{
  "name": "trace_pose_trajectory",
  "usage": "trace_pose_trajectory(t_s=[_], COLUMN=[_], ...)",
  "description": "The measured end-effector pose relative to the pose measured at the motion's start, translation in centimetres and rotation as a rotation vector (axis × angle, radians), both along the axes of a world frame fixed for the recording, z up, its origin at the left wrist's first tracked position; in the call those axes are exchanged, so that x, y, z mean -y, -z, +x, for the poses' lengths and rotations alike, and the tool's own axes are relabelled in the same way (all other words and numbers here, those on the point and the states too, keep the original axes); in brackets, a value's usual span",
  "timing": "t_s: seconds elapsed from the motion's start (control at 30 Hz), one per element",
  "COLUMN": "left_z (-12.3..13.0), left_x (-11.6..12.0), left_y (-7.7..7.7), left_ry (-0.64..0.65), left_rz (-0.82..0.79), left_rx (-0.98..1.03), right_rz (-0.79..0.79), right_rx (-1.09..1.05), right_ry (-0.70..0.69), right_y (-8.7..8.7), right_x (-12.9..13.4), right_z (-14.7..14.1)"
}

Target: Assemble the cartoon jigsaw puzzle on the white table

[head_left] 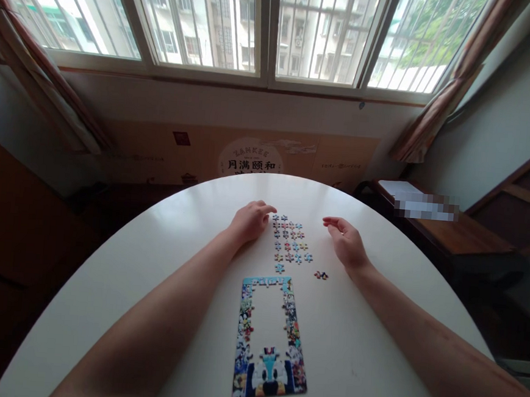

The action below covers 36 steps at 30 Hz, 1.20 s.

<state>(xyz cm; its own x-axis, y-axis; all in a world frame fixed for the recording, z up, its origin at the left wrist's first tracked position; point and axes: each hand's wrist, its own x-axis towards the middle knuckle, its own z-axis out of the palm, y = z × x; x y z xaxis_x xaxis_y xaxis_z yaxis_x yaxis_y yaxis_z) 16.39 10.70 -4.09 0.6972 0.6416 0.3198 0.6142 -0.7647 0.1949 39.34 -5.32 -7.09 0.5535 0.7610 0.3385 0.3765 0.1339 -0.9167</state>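
My left hand [251, 220] rests on the table at the upper left of a group of loose jigsaw pieces [289, 257]. Its index finger stretches out to a piece [276, 217] in the farthest row; the other fingers are bent. To the right of the group, my right hand [346, 243] is held with loosely bent fingers, thumb a little apart, and nothing visible in it. Nearer to me lies a partly assembled jigsaw puzzle [297, 342], with its border joined, a cartoon face at the near end and a gap in the middle.
A few dark pieces [321, 276] lie together right of the puzzle's far end. The round white table [150, 263] has its far edge near a printed cardboard panel [195, 150] under the window. A wooden bench [455, 232] with papers stands at the right.
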Motion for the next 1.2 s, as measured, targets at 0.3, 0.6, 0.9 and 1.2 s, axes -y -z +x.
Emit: trace_pose_trajectory(t_s=[0.3,0.6,0.9,1.2], left_z=[-0.5,-1.4,-1.6,-1.7], left_x=[-0.7,-1.2,-1.5,-1.9], left_y=[0.1,-0.2,-0.3,-0.2], left_ry=[-0.002,-0.205,-0.147,-0.167], left_rz=[0.002,-0.022,-0.053,-0.044], left_rx=[-0.068,-0.021,-0.042,-0.023], right_rz=[0.007,-0.010,-0.014,-0.028], right_rx=[0.010,0.032,0.049,0.072], right_ry=[-0.018,-0.024,-0.022,-0.025], right_y=[0.1,0.1,0.3,0.2], right_x=[0.1,0.2,0.1,0.1], right_z=[0.1,0.1,0.2,0.1])
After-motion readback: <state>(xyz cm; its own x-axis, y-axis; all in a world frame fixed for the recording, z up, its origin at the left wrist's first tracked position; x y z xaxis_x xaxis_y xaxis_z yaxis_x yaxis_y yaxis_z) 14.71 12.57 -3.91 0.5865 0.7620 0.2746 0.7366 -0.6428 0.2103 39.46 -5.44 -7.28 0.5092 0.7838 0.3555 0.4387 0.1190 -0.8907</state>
